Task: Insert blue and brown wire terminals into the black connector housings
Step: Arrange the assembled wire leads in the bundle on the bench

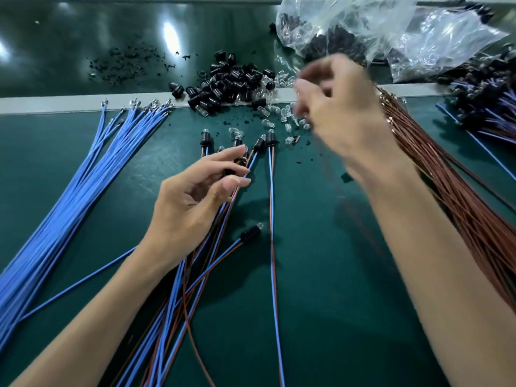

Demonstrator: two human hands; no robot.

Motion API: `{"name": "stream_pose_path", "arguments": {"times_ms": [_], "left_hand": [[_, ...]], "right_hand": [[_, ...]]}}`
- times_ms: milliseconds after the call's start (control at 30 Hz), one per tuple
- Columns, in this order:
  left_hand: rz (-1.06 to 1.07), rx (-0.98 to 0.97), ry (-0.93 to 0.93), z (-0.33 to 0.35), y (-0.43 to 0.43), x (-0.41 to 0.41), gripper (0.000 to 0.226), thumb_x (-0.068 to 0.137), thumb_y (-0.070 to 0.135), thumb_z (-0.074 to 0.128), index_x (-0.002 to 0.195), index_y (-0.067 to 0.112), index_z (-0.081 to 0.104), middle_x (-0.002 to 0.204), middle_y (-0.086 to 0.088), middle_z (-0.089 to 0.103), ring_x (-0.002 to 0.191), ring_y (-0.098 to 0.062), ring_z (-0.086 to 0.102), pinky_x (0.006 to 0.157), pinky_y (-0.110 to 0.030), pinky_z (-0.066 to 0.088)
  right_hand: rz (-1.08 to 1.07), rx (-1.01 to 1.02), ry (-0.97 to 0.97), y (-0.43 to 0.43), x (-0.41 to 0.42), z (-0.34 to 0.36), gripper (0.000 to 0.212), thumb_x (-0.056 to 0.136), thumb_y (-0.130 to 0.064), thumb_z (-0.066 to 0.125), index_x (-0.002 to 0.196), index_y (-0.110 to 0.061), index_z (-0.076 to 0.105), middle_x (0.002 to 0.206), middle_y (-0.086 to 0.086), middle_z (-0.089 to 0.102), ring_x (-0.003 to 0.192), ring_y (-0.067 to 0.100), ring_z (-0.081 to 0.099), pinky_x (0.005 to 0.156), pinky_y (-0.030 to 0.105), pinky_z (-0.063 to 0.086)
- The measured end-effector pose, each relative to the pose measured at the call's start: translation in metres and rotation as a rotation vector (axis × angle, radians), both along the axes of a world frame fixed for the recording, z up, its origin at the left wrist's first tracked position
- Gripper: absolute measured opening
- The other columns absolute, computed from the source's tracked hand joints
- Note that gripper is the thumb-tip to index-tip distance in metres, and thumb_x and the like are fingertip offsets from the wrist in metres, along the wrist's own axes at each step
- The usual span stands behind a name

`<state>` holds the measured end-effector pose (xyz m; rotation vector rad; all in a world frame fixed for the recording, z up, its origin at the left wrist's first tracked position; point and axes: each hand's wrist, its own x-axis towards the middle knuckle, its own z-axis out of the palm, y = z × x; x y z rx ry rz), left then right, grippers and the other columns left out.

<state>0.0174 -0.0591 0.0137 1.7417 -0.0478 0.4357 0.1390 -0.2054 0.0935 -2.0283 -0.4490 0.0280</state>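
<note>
My left hand (195, 194) hovers over the green mat and pinches a black connector housing (228, 171) between thumb and fingers, with blue and brown wires trailing from it toward me. My right hand (340, 115) is raised and motion-blurred, fingers curled; a faint blurred brown wire (360, 219) trails below it. Loose blue wires (83, 177) fan out at the left. The brown wire bundle (452, 196) lies at the right. A pile of black housings (229, 82) sits at the back centre.
Finished wire-and-housing assemblies (269, 138) lie in the middle, one nearer me (251, 233). Small clear bulbs (279, 121) are scattered by the pile. A plastic bag of black parts (363, 29) is at the back right, with more assemblies (488, 107) at the far right.
</note>
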Motion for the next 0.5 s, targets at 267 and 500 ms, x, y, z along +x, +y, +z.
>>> {"name": "stream_pose_path", "arguments": {"times_ms": [267, 500], "left_hand": [[-0.083, -0.058, 0.087, 0.001, 0.003, -0.002, 0.018, 0.089, 0.020, 0.050, 0.094, 0.010, 0.065, 0.102, 0.005, 0.072, 0.083, -0.014, 0.070, 0.077, -0.024, 0.053], [-0.040, -0.123, 0.067, -0.001, 0.003, 0.001, 0.016, 0.089, 0.018, 0.051, 0.086, 0.008, 0.062, 0.080, 0.000, 0.069, 0.071, -0.010, 0.065, 0.069, -0.018, 0.051]], "right_hand": [[0.034, 0.611, 0.097, 0.071, -0.009, -0.035, 0.016, 0.092, -0.003, 0.059, 0.097, -0.009, 0.046, 0.079, 0.011, 0.069, 0.059, 0.006, 0.062, 0.052, 0.018, 0.049], [-0.010, 0.848, 0.075, 0.052, 0.012, -0.035, 0.011, 0.092, -0.002, 0.059, 0.091, -0.011, 0.053, 0.075, 0.000, 0.070, 0.066, 0.005, 0.064, 0.060, 0.016, 0.049]]}}
